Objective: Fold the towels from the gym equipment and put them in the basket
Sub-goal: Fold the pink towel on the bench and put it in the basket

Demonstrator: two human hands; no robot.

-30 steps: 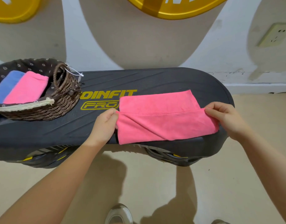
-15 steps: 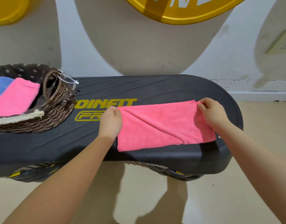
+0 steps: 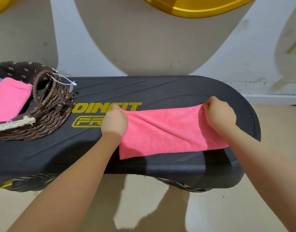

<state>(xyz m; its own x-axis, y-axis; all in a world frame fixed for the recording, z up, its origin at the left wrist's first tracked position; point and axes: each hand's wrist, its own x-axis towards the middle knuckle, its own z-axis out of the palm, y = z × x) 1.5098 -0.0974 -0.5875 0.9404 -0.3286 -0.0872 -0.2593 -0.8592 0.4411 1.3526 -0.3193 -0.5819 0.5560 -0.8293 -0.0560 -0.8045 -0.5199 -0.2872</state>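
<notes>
Both hands pinch the pink towel [image 3: 169, 133] on the black step platform [image 3: 160, 91]: left hand [image 3: 114, 122] and right hand [image 3: 219, 114] at its far corners. The wicker basket [image 3: 48, 113] sits at the platform's left end.

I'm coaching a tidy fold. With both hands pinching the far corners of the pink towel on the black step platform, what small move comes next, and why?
Probably lay the far edge down and smooth it flat. The left hand and right hand each pinch a far corner of the pink towel, and diagonal creases run across it on the black step platform.
</notes>
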